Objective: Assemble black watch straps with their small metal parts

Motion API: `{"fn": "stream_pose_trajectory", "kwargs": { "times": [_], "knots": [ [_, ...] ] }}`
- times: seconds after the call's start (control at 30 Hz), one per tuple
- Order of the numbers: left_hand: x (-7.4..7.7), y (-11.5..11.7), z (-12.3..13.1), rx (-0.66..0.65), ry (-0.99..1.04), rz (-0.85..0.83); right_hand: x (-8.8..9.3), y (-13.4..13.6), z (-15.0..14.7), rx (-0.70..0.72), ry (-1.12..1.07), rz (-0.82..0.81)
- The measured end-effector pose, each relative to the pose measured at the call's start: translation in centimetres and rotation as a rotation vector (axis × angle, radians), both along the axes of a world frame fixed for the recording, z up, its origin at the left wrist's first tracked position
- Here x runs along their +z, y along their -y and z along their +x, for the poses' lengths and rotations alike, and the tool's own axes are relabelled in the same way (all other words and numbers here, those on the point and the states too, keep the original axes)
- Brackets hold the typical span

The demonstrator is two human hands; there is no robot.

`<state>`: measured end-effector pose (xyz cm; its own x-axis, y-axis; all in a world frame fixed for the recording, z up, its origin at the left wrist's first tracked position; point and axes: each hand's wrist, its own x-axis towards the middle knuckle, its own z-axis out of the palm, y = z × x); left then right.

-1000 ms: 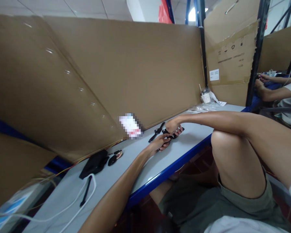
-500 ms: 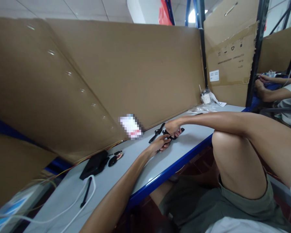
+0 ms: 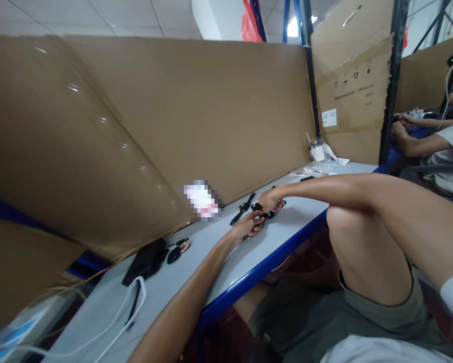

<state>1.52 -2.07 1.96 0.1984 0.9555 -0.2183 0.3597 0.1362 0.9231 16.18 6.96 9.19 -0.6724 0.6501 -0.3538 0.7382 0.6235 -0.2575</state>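
My left hand (image 3: 248, 226) and my right hand (image 3: 270, 199) meet over the grey table, fingers closed on a small black strap-like thing (image 3: 257, 207). Shiny bits show on it, but the fingers cover most of it, so its exact kind is unclear. The left fingers grip it from the near left side, and the right hand bends down over it from the far right. Just beyond my left hand lies a black wristwatch-like item (image 3: 242, 208) with its strap stretched out, touched by neither hand.
A lit phone-like screen (image 3: 202, 200), blurred out, leans on the cardboard wall (image 3: 211, 111). Leftward lie a black pouch (image 3: 146, 261), small dark round items (image 3: 174, 254) and a white cable (image 3: 141, 292). A cup (image 3: 317, 151) and plastic wrap stand far right. Another person's arm (image 3: 411, 143) shows beyond the partition.
The view has shifted slightly. Both hands stay nearly in place on the black thing; a dark piece beyond my right wrist shows more clearly now.
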Motion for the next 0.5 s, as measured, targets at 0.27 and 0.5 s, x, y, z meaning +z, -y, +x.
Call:
{"fn": "stream_pose_trajectory", "kwargs": {
  "times": [0.27, 0.5],
  "knots": [
    [0.0, -0.1, -0.2, 0.004, -0.003, -0.018, 0.3, -0.9, 0.4, 0.076, 0.006, -0.016],
    [0.2, 0.1, 0.0, -0.001, 0.005, -0.016, 1.3, -0.3, -0.2, 0.204, 0.145, -0.142]
  ]
}}
